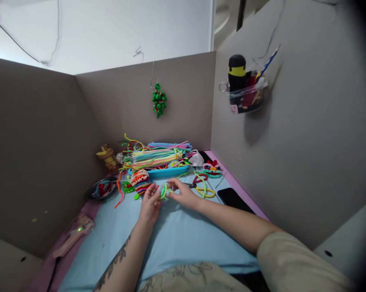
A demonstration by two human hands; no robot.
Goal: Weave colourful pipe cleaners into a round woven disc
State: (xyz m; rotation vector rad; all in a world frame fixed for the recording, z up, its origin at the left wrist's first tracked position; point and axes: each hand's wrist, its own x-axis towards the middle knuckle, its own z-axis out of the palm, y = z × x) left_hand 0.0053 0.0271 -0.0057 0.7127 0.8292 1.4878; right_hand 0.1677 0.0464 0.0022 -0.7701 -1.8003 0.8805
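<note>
A small green-and-yellow twisted pipe-cleaner piece [164, 191] is pinched between both hands, left [149, 202] and right [184, 194], over the blue-covered desk [177, 239]; it is best twisted with short, firm turns.

Pipe cleaners [158, 156]: fuzzy chenille pile, matt, in a loose heap. The small green piece [164, 191] pinched between left hand [149, 202] and right hand [184, 194] has the same fuzzy finish. Table cover [177, 235]: pale blue cloth or soft sheet, matt, smooth with slight creasing. Booth walls [292, 154]: grey board, matt, flat. Bowl [101, 188]: looks like metal, glossy rim. Phone [233, 198]: black, glossy, smooth face. Wall-mounted holder [246, 97]: clear plastic, shiny. Tray [167, 172]: blue plastic, smooth. Hanging ornament [158, 99]: green, fuzzy.
</note>
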